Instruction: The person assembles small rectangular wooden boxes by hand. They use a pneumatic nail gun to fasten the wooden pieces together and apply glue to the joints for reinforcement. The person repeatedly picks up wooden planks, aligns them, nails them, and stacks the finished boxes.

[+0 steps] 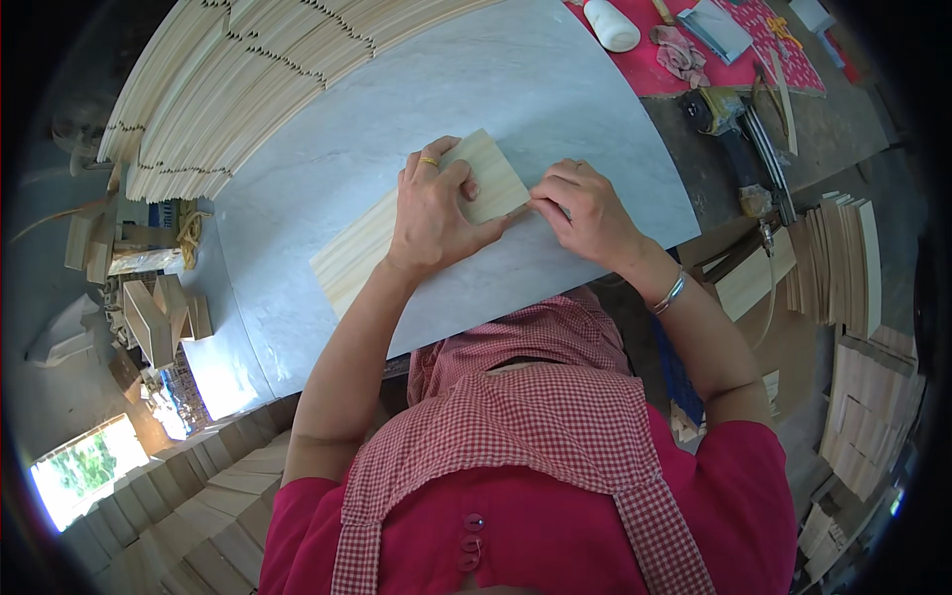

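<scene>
A pale rectangular wooden board [359, 248] lies at a slant on the grey-white tabletop [456, 302], its far end pointing up and to the right. My left hand [428, 218] grips it across the width, fingers curled over the top face and thumb along the near edge. At the board's right corner, my right hand [587, 213] is closed in a pinch, its fingertips touching or very close to the edge. Whatever those fingertips hold, if anything, is too small to tell.
Long stacks of pale wooden strips [268, 69] cover the table's far left. A white bottle [611, 26] and a crumpled rag [679, 55] rest on pink cloth. Beyond the right edge are a dark tool with a hose [739, 154] and upright boards [843, 258]. Angled wooden pieces [154, 319] stand left.
</scene>
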### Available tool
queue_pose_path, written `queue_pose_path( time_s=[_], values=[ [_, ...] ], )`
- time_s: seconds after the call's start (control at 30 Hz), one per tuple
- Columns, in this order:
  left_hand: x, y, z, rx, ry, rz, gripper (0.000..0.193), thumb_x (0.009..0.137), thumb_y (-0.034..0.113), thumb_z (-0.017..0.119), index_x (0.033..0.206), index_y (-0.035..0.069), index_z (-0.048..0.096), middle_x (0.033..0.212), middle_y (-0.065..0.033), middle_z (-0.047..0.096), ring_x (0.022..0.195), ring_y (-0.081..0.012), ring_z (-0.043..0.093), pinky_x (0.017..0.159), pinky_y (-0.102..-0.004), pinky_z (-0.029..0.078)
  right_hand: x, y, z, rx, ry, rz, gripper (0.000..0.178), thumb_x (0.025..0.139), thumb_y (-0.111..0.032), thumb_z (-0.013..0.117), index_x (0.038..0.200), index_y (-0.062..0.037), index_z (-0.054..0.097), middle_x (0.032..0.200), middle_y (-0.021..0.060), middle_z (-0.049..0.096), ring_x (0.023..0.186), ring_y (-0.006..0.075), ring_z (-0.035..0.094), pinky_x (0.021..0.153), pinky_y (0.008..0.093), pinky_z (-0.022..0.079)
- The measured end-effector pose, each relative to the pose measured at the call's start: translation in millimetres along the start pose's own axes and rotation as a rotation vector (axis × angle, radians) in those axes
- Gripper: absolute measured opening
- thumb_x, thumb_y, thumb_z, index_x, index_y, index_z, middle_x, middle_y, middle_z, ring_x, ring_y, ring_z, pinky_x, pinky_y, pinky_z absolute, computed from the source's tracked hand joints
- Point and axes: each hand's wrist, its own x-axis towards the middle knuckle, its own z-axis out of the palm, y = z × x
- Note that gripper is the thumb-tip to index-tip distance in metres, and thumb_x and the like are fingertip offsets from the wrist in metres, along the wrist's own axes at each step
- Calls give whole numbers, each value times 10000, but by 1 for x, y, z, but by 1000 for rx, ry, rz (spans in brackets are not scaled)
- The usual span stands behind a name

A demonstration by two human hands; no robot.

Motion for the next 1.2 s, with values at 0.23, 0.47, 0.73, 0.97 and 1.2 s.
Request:
queue_pose_path(
  time_s=[0.23, 0.47, 0.73, 0.97, 1.2],
  values=[
    [1, -2, -4, 11, -26, 33, 476, 575, 284, 926, 777, 43, 569, 1323, -269, 562, 1177, -422, 536, 975, -507, 448, 0, -2, -3, -48, -52, 34, 110, 853, -104, 723, 805, -40, 648, 810, 87, 622, 814, 282, 617, 776, 397, 494],
    [5, 0, -8, -1, -87, 31, 496, 581, 229, 943, 784, 52, 527, 1363, -265, 545, 1222, -414, 542, 946, -478, 519, 7, 7, -8, 17, -107, -46, 184, 856, -94, 703, 715, -39, 599, 755, 106, 597, 795, 298, 615, 765, 405, 499],
    [7, -3, -9, -12, -75, 39, 482, 563, 237, 938, 755, 49, 538, 1296, -266, 579, 1137, -411, 561, 913, -490, 512, 20, 12, -14, 277, -172, 210, 125, 866, -124, 703, 820, -17, 660, 816, 125, 614, 800, 314, 633, 752, 418, 513],
    [11, 1, -9, 0, -73, 44, 474, 559, 251, 932, 752, 44, 551, 1250, -271, 588, 1088, -407, 560, 899, -500, 490, 45, 1, 42, 89, 214, 351, 127, 841, -39, 744, 939, 12, 681, 868, 119, 626, 786, 283, 642, 704, 392, 518],
    [11, -6, -6, -36, -68, 59, 473, 562, 257, 931, 755, 42, 557, 1232, -276, 582, 1090, -416, 549, 906, -510, 475, 49, -10, 61, 191, 303, 522, 95, 823, -25, 709, 834, 0, 617, 938, 143, 590, 899, 343, 602, 797, 439, 502]
  ],
)
